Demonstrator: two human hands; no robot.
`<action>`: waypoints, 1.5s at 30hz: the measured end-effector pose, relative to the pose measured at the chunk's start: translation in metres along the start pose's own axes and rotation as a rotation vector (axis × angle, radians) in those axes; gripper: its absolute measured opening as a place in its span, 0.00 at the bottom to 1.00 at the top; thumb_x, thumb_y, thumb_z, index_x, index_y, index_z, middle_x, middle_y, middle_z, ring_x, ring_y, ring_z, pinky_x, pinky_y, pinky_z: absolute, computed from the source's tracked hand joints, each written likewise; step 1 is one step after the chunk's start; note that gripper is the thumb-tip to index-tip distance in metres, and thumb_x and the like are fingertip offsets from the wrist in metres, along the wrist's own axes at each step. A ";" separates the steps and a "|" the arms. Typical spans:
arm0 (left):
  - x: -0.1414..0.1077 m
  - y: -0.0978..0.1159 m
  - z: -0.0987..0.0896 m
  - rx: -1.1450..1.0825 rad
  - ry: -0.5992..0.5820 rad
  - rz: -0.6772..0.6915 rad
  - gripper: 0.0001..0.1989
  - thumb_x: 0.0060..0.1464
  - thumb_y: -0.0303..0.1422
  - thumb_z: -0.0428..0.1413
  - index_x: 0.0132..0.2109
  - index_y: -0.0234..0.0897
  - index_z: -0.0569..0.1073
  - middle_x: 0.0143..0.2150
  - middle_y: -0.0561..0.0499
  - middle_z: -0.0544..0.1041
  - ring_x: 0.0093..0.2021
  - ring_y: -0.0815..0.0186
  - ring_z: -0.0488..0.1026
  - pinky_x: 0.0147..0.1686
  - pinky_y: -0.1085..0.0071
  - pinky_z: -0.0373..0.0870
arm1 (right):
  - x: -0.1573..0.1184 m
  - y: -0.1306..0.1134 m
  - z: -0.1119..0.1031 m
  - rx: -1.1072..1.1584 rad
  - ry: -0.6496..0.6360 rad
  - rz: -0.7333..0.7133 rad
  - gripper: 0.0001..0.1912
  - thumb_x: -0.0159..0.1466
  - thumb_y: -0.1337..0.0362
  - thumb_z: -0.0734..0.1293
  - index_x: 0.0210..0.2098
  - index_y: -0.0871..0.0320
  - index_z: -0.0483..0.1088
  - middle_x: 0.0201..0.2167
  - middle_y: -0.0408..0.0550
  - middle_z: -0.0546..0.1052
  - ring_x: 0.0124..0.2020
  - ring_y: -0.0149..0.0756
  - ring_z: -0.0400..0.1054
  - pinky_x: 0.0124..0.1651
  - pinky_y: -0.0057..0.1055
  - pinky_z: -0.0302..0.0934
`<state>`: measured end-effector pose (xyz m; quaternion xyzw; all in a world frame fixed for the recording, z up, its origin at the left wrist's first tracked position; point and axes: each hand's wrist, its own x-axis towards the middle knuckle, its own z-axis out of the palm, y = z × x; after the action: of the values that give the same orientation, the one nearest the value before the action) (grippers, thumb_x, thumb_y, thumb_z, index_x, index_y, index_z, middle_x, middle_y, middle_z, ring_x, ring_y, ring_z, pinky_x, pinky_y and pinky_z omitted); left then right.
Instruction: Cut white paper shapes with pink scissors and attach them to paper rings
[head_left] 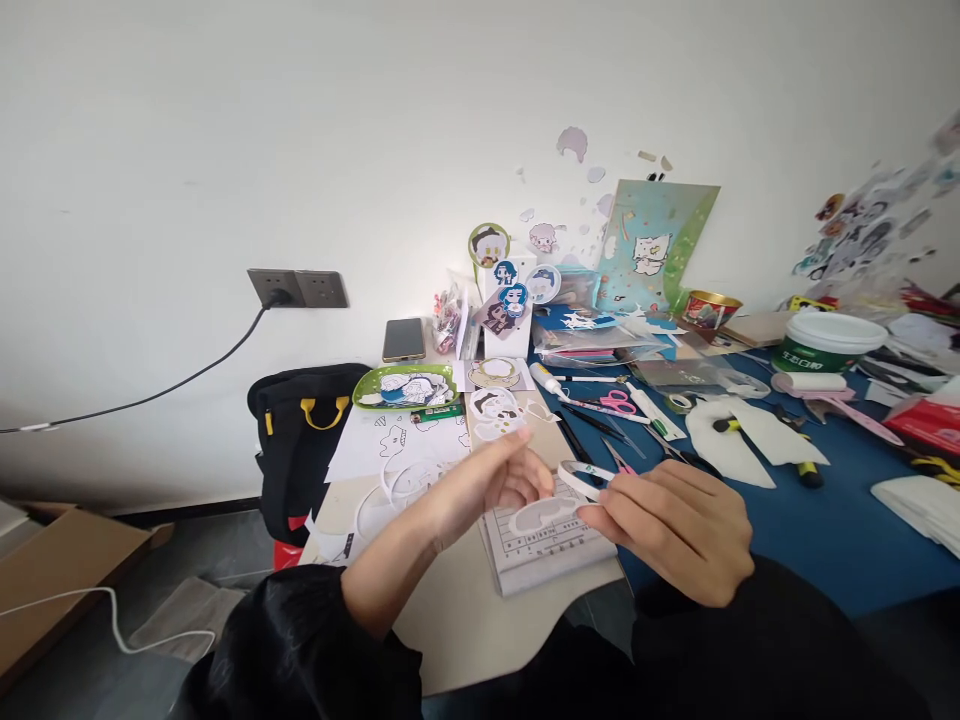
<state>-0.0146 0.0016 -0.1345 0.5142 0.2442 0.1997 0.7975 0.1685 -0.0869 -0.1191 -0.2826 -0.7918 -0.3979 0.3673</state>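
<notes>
My right hand (671, 525) is closed, its thumb and fingers pinching a looped white strip (581, 480) and the right end of a grey and white paper cutout (541, 515). That cutout hangs over a printed booklet (555, 565) on the beige board. My left hand (510, 475) is just above the cutout's left part, its fingers curled and the thumb raised apart from them. Whether its fingertips touch the cutout is hard to see. White rings of strip (369, 515) lie left of my left wrist.
A green tray (361, 390) of cutouts and a phone (404, 339) are at the back left. Glue, pens and pink scissors (616, 402) lie beyond my hands. On the blue mat are a white-lidded tub (821, 345) and white sheets (727, 450). A black bag (285, 430) stands left.
</notes>
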 end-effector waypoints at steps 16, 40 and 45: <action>-0.004 -0.014 0.012 -0.182 -0.098 -0.106 0.07 0.38 0.32 0.68 0.26 0.34 0.78 0.22 0.54 0.74 0.23 0.73 0.68 0.25 0.77 0.63 | -0.025 -0.004 0.011 0.129 -0.025 0.216 0.06 0.62 0.63 0.67 0.40 0.54 0.73 0.27 0.46 0.80 0.26 0.35 0.73 0.28 0.30 0.64; 0.002 -0.022 0.019 -0.090 0.056 0.133 0.07 0.42 0.32 0.67 0.30 0.36 0.79 0.26 0.52 0.78 0.27 0.69 0.74 0.31 0.72 0.70 | -0.058 0.016 -0.010 0.723 -0.509 1.409 0.08 0.56 0.61 0.65 0.36 0.56 0.66 0.31 0.46 0.75 0.27 0.35 0.72 0.28 0.30 0.65; 0.003 -0.024 0.018 -0.035 0.056 0.203 0.05 0.44 0.31 0.66 0.32 0.37 0.80 0.28 0.52 0.80 0.28 0.69 0.74 0.33 0.72 0.71 | -0.049 -0.003 -0.029 1.571 -0.593 1.459 0.14 0.51 0.61 0.74 0.28 0.59 0.65 0.21 0.37 0.66 0.15 0.22 0.60 0.18 0.21 0.55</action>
<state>0.0001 -0.0188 -0.1508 0.5167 0.2095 0.2981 0.7748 0.2044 -0.1199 -0.1475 -0.4532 -0.5240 0.6089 0.3864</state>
